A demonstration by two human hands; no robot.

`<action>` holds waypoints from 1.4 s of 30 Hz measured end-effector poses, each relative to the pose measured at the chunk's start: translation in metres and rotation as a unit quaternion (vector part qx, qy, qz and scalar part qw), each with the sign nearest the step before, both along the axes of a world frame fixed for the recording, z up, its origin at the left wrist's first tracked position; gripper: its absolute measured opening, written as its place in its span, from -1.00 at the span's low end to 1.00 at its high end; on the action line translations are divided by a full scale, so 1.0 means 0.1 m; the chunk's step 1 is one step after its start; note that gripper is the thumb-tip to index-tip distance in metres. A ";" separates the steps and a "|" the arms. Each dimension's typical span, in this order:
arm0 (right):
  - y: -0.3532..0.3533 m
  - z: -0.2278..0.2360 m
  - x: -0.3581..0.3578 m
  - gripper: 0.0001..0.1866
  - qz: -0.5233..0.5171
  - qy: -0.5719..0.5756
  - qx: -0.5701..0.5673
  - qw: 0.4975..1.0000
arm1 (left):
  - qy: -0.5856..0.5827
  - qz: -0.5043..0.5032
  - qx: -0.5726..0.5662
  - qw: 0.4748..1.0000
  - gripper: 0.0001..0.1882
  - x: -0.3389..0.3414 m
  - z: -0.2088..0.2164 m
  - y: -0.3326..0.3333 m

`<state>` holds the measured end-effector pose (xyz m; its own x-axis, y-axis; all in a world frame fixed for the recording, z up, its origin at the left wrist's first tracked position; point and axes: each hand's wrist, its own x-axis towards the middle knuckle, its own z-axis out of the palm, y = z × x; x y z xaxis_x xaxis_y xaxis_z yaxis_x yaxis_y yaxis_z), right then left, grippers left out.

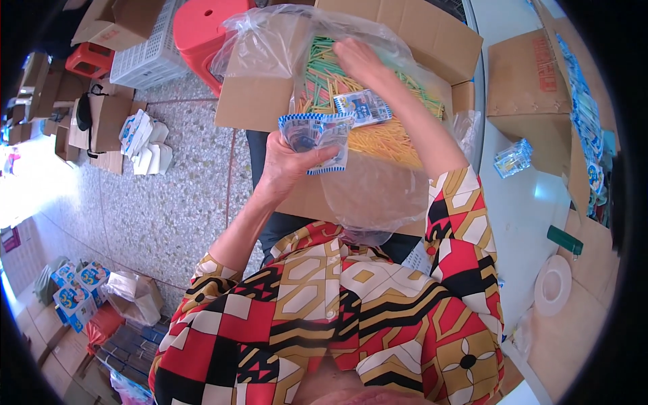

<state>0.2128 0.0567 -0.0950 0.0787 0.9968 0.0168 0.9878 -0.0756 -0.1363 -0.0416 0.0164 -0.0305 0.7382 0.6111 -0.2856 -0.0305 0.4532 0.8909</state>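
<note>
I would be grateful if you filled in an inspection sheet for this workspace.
Surface: open cardboard box with a clear plastic liner; white surface to its right.
Job's things: thin coloured sticks in the box; blue-edged packet in hand; second packet lying on the sticks.
Clutter: loose packet and white ring at right; white stack on the floor.
Grips: left hand holds the blue-edged packet; right hand is at the sticks, fingertips hidden.
Cables: none certain; black strap-like item by a left-side carton.
Surroundings: speckled floor, red stool, white crate.
</note>
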 end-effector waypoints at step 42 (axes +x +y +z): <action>-1.86 1.05 -0.24 -0.91 -0.134 0.606 0.108 0.777 | -0.034 -0.051 0.165 0.984 -0.77 0.21 -0.08 -0.16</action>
